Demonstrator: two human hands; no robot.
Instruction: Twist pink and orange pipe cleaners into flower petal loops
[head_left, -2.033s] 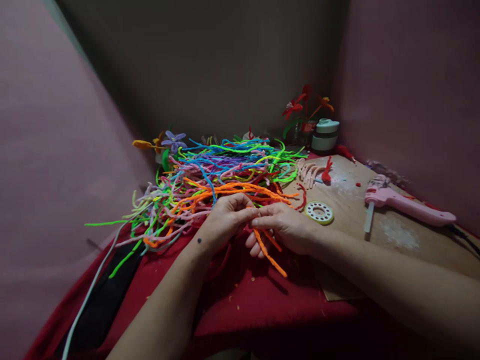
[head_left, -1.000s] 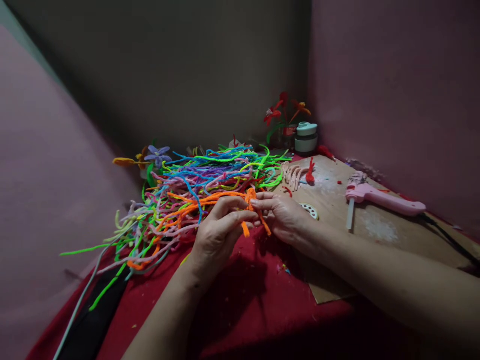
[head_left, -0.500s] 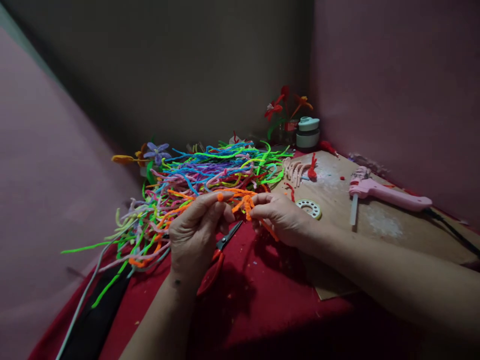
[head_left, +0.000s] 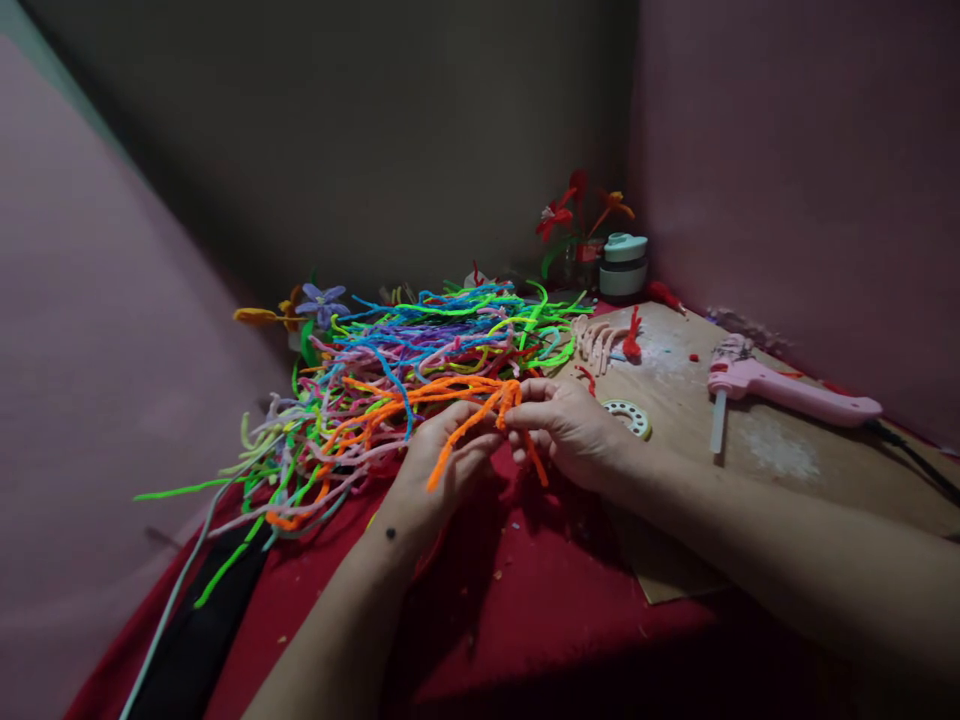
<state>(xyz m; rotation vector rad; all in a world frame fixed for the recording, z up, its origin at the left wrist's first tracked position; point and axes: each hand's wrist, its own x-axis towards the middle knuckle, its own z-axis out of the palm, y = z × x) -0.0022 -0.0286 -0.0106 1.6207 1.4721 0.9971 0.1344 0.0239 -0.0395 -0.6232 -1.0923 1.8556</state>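
Both hands meet over the red cloth [head_left: 525, 610] at the middle of the view. My left hand [head_left: 450, 465] and my right hand [head_left: 574, 430] pinch one bent orange pipe cleaner [head_left: 491, 415] between thumbs and fingers. Its two loose ends hang down, one over the left hand and one below the right. Just behind the hands lies a big heap of mixed coloured pipe cleaners [head_left: 420, 360], with orange ones nearest my fingers.
A brown board [head_left: 750, 440] on the right carries a pink glue gun [head_left: 787, 393], a round white spool [head_left: 628, 416] and pale pink and red pieces [head_left: 611, 342]. Pipe-cleaner flowers [head_left: 581, 215] and a small jar [head_left: 624, 265] stand at the back corner. A grey cable [head_left: 180, 590] runs down the left.
My left hand has turned palm up and moved closer to the right hand, covering the red scissors seen half a second ago. The orange pipe cleaner is bent further, one end now hanging over the left hand.
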